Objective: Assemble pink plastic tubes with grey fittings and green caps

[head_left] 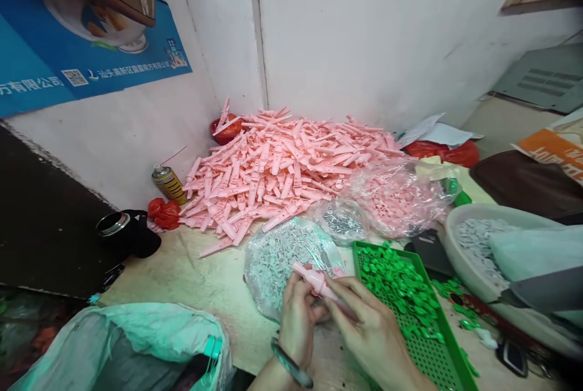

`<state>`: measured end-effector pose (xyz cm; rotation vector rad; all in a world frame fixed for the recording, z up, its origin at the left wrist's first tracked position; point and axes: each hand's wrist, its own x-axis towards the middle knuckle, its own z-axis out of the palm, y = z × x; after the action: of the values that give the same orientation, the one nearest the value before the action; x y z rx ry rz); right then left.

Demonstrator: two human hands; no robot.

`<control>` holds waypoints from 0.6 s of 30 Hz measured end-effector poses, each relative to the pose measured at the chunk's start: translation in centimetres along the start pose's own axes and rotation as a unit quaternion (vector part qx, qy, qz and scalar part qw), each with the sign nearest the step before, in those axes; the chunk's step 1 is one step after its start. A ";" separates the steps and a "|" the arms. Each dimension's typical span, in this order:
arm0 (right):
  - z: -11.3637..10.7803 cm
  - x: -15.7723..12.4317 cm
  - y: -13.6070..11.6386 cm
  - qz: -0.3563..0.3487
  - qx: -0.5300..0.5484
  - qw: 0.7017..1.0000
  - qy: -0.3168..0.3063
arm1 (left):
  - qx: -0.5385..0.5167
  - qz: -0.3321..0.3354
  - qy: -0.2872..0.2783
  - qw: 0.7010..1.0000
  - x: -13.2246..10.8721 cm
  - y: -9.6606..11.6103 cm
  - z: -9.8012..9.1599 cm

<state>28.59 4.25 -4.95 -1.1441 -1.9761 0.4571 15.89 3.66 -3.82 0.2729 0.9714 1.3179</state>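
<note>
A pink plastic stick-like part [319,285] is gripped between both hands above the front of the table. My left hand [297,306], with a bangle at its wrist, closes round the part's upper left end. The fingers of my right hand [364,318] pinch its lower right end. Just behind the hands sits a clear plastic bag [273,257] with small whitish pieces and thin metal rods. Right of my right hand lies a green tray [437,330] of small green plastic pieces [396,282]. My hands hide some of the part.
A large heap of pink parts [282,166] lies against the wall. Bags of metal pins [341,221] and small pink pieces [396,197] are nearby. A lined sack [136,324] stands front left, a spray can [167,181] back left, a white basin [460,215] right.
</note>
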 end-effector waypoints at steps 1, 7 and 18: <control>0.1 0.0 -0.1 -0.002 -0.005 1.000 0.003 | 0.002 0.000 0.000 1.000 0.0 0.0 0.0; 0.4 0.0 -0.3 -0.023 -0.018 0.999 0.014 | 0.018 0.006 0.022 1.000 0.0 -0.1 0.2; 1.3 0.0 -0.5 -0.067 -0.059 0.995 0.045 | -0.015 -0.058 0.090 0.994 1.0 0.8 0.6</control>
<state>27.29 4.07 -5.47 -1.0770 -2.0076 0.2192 15.76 5.01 -3.39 0.0744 1.1014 1.2651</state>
